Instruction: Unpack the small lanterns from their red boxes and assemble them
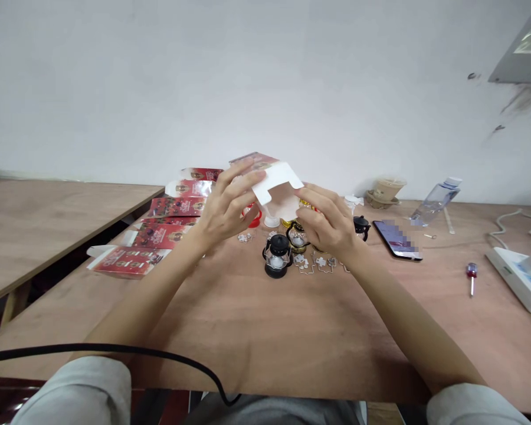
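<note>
both hands on a small carton above the bench

left hand and right hand hold a small carton between them, raised over the bench; white flap open at top, red print on far side. fingers curled round it, l. fingertips on the flap. just below: black mini lantern w/ more lanterns & small metal bits beside it. flat red cartons lie to the left. phone, water bottle, screwdriver to the right.
</note>
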A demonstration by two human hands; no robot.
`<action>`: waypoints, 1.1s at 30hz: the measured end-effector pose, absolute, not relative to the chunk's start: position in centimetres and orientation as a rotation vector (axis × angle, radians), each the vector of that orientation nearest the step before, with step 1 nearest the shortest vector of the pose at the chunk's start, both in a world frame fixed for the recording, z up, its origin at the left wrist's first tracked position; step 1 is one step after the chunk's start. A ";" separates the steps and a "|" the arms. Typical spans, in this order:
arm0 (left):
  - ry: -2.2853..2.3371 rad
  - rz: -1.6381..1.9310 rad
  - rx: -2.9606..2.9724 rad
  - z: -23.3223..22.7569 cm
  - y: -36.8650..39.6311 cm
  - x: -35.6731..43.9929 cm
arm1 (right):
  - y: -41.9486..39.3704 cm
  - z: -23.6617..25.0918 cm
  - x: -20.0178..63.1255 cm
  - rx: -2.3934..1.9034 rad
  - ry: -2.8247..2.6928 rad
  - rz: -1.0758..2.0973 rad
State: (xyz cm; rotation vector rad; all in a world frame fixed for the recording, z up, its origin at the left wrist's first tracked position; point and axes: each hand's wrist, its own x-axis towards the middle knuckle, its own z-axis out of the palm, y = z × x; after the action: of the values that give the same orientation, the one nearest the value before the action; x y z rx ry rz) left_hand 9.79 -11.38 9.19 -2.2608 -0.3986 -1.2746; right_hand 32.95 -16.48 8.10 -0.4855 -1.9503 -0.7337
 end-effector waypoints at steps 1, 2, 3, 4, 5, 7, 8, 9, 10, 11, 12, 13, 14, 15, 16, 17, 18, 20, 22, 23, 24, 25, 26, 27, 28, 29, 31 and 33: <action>-0.446 -1.240 -2.298 9.3 -11.5 9.7 | -16.5 8.1 33.1 -0.483 -1.976 -0.690; -0.482 -1.213 -2.338 9.4 -11.6 9.5 | -16.5 8.1 33.2 -0.480 -1.997 -0.650; -0.510 -1.195 -2.375 9.5 -11.6 9.4 | -16.5 8.1 33.3 -0.481 -2.012 -0.613; -0.527 -1.187 -2.407 9.6 -11.6 9.3 | -16.5 8.0 33.4 -0.486 -2.019 -0.581; -0.533 -1.186 -2.432 9.6 -11.6 9.2 | -16.4 8.0 33.5 -0.492 -2.014 -0.561; -0.518 -1.178 -2.456 9.6 -11.7 9.1 | -16.3 7.9 33.7 -0.496 -1.969 -0.580; -0.507 -1.170 -2.453 9.6 -11.7 9.1 | -16.2 7.8 33.9 -0.490 -1.940 -0.617; -0.490 -1.161 -2.441 9.6 -11.8 9.1 | -16.1 7.8 34.0 -0.477 -1.908 -0.659; -0.465 -1.150 -2.423 9.6 -12.0 9.2 | -16.0 7.7 34.1 -0.464 -1.880 -0.691; -0.436 -1.138 -2.406 9.7 -12.2 9.2 | -15.9 7.7 34.2 -0.456 -1.862 -0.703; -0.403 -1.128 -2.394 9.8 -12.5 9.3 | -15.8 7.7 34.2 -0.454 -1.851 -0.692; -0.370 -1.124 -2.391 9.9 -12.8 9.4 | -15.8 7.7 34.2 -0.458 -1.845 -0.667; -0.343 -1.127 -2.402 9.9 -13.0 9.5 | -15.8 7.8 34.2 -0.463 -1.844 -0.638; -0.326 -1.141 -2.427 10.0 -13.2 9.6 | -15.9 7.9 34.1 -0.470 -1.846 -0.611; -0.319 -1.161 -2.462 10.0 -13.4 9.7 | -16.0 8.0 34.0 -0.475 -1.849 -0.588; -0.320 -1.178 -2.501 10.0 -13.4 9.7 | -16.2 8.1 33.8 -0.479 -1.851 -0.567; -0.325 -1.187 -2.537 10.0 -13.4 9.7 | -16.3 8.2 33.6 -0.481 -1.852 -0.548; -0.364 -1.166 -2.586 10.0 -13.3 9.6 | -16.6 8.4 33.3 -0.489 -1.850 -0.518; -0.456 -1.113 -2.601 10.0 -13.2 9.6 | -16.8 8.5 33.0 -0.488 -1.842 -0.515; -0.506 -1.084 -2.603 10.1 -13.3 9.6 | -16.9 8.5 33.0 -0.476 -1.840 -0.523; -0.540 -1.055 -2.604 10.1 -13.4 9.6 | -17.0 8.5 33.0 -0.458 -1.840 -0.530; -0.548 -1.029 -2.601 10.3 -13.5 9.6 | -17.0 8.5 33.1 -0.436 -1.843 -0.529; -0.532 -1.010 -2.592 10.4 -13.6 9.7 | -17.0 8.5 33.1 -0.416 -1.851 -0.519; -0.502 -0.993 -2.576 10.5 -13.8 9.7 | -17.1 8.5 33.2 -0.403 -1.863 -0.499; -0.472 -0.979 -2.557 10.5 -13.8 9.7 | -17.1 8.4 33.3 -0.401 -1.875 -0.474; -0.457 -0.971 -2.538 10.6 -13.9 9.6 | -17.2 8.4 33.3 -0.407 -1.881 -0.449; -0.446 -0.965 -2.509 10.6 -13.7 9.5 | -17.3 8.4 33.2 -0.405 -1.880 -0.420; -0.439 -0.978 -2.495 10.5 -13.5 9.4 | -17.5 8.5 32.9 -0.388 -1.864 -0.409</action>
State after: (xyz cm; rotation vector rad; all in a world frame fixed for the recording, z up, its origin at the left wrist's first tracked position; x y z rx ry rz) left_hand 9.36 -13.45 10.50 -2.4949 -0.4385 -0.9785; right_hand 32.88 -17.52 8.47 -0.3881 -1.8636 -0.4087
